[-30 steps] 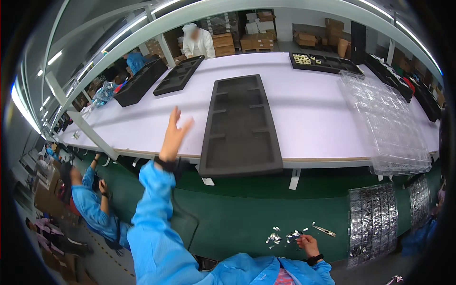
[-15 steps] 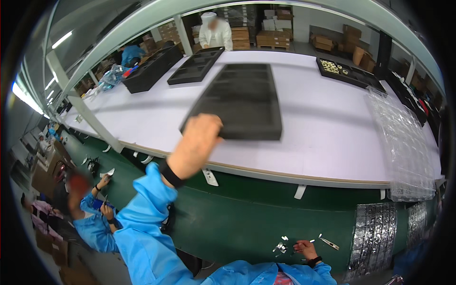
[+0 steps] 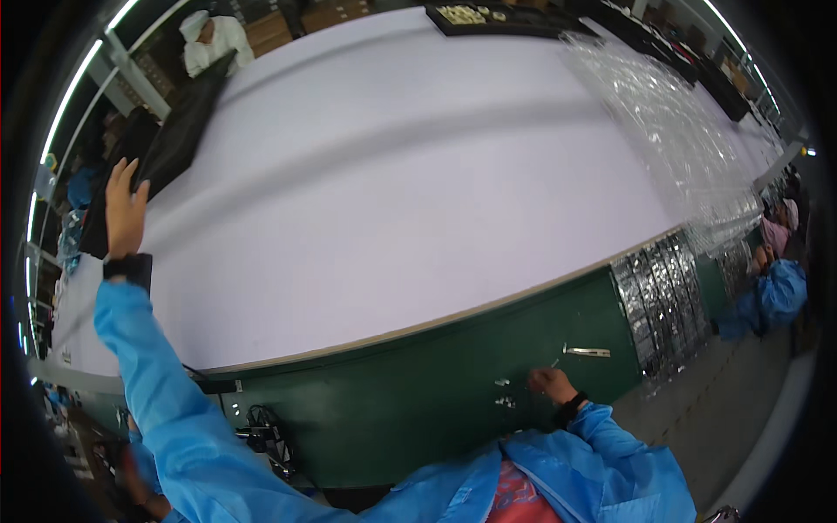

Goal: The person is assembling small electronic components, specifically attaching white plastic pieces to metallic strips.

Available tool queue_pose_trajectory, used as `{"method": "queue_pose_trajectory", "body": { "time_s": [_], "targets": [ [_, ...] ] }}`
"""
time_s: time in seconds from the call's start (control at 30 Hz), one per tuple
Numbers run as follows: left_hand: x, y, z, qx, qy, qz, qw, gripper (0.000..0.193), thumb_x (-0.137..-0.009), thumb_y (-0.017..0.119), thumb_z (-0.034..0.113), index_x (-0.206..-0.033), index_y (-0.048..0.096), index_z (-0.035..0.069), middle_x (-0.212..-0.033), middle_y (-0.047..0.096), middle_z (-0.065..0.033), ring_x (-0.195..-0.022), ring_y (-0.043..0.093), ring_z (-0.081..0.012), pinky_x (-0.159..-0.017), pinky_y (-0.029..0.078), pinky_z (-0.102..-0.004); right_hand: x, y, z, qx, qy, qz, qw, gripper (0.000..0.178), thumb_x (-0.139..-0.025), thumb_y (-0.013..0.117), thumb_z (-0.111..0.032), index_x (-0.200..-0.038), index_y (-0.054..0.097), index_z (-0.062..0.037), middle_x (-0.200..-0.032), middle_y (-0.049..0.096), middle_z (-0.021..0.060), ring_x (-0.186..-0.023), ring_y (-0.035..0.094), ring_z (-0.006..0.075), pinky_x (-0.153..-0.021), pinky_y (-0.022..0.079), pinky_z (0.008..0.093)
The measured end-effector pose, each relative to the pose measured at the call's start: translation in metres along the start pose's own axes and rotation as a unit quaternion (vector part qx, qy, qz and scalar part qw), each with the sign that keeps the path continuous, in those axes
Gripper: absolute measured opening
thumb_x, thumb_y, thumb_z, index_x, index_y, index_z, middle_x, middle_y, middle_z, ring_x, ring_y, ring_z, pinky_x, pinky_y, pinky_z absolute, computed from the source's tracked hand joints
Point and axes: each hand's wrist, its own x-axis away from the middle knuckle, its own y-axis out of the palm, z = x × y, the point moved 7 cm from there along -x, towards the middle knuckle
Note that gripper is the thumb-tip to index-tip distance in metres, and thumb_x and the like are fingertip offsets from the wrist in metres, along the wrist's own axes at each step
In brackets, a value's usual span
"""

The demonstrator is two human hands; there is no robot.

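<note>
My left hand (image 3: 126, 213) reaches out to the far left with its fingers stretched and slightly apart. It is right beside a black tray (image 3: 185, 118) at the left end of the white tabletop; whether the fingertips touch it I cannot tell. Low on the green work surface, my right hand (image 3: 549, 382) has its fingers curled together. A small thin, light piece (image 3: 555, 363) shows at its fingertips, too small to name. Tweezers (image 3: 588, 352) lie just beyond that hand, and several small white pieces (image 3: 505, 401) lie to its left.
A white tabletop (image 3: 392, 200) spans the middle, above the green work surface (image 3: 418, 392). Clear plastic trays (image 3: 671, 131) lie at the right, with darker blister sheets (image 3: 663, 301) below. A black tray with cream pieces (image 3: 466, 16) is at the back. A person in white (image 3: 214, 44) stands beyond.
The view has swung. The black tray under my left hand has gone from the middle of the white tabletop to its left end. My left hand's curled fingers have straightened.
</note>
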Motion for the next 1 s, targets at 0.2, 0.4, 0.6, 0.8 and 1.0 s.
{"method": "queue_pose_trajectory", "body": {
  "time_s": [0.2, 0.4, 0.6, 0.8, 1.0],
  "targets": [
    [0.068, -0.179, 0.196, 0.065, -0.023, 0.064, 0.996, 0.032, -0.093, 0.049, 0.002, -0.125, 0.053, -0.002, -0.134, 0.051, -0.0174, -0.124, 0.048, -0.0307, -0.107, 0.034, -0.0377, 0.000, -0.016, 0.006, 0.237, -0.119, 0.009, 0.964, 0.025, -0.087, 0.061, -0.016, -0.106, 0.065, -0.0017, -0.092, 0.068, 0.0153, -0.081, 0.067, 0.0261, -0.074, 0.053, 0.0346],
    [0.238, -0.126, 0.374, 0.349, -0.136, -0.138, 0.917, 0.031, -0.075, 0.064, -0.005, -0.105, 0.062, 0.000, -0.106, 0.062, -0.0172, -0.099, 0.060, -0.0336, -0.088, 0.046, -0.0397, 0.029, -0.040, 0.026, 0.307, -0.170, 0.062, 0.934, 0.020, -0.082, 0.064, -0.011, -0.100, 0.065, -0.0038, -0.097, 0.067, 0.0149, -0.086, 0.065, 0.0317, -0.077, 0.052, 0.0386],
    [0.495, 0.004, 0.537, 0.470, -0.292, -0.447, 0.703, 0.047, -0.073, 0.071, 0.000, -0.117, 0.054, -0.001, -0.101, 0.059, -0.0164, -0.077, 0.063, -0.0245, -0.068, 0.053, -0.0336, 0.038, -0.044, 0.035, 0.284, -0.196, 0.055, 0.937, 0.023, -0.079, 0.068, -0.007, -0.101, 0.062, -0.0031, -0.089, 0.065, 0.0121, -0.078, 0.064, 0.0274, -0.071, 0.053, 0.0354],
    [0.524, 0.030, 0.623, 0.404, -0.253, -0.419, 0.773, 0.064, -0.068, 0.074, -0.002, -0.125, 0.045, 0.000, -0.110, 0.052, -0.0198, -0.074, 0.063, -0.0309, -0.069, 0.053, -0.0386, 0.039, -0.046, 0.035, 0.327, -0.193, 0.059, 0.923, 0.027, -0.075, 0.069, -0.003, -0.100, 0.060, -0.0032, -0.090, 0.062, 0.0100, -0.078, 0.064, 0.0259, -0.070, 0.053, 0.0356],
    [0.500, 0.024, 0.674, 0.439, -0.243, -0.388, 0.773, 0.052, -0.069, 0.070, -0.006, -0.117, 0.052, 0.001, -0.106, 0.052, -0.0170, -0.078, 0.063, -0.0299, -0.069, 0.054, -0.0380, 0.037, -0.049, 0.046, 0.278, -0.211, 0.024, 0.937, 0.026, -0.076, 0.070, -0.005, -0.100, 0.060, -0.0053, -0.090, 0.062, 0.0100, -0.079, 0.065, 0.0277, -0.069, 0.052, 0.0378]
  ]
}}
